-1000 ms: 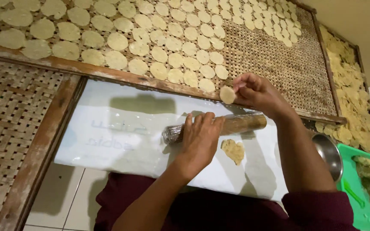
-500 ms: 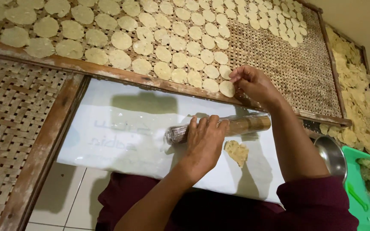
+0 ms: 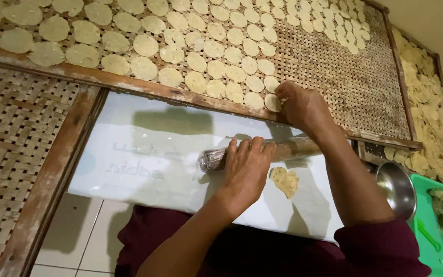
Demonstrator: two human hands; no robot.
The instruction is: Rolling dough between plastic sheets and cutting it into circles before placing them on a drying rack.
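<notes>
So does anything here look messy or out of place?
Not much. One ragged dough piece lies on the white sheet beside the left hand, unlike the neat round discs on the woven tray.

pale yellow dough discs [image 3: 216, 48] | brown woven tray [image 3: 334, 66]; white sheet [image 3: 144, 154]; green tub [image 3: 426, 241]
</notes>
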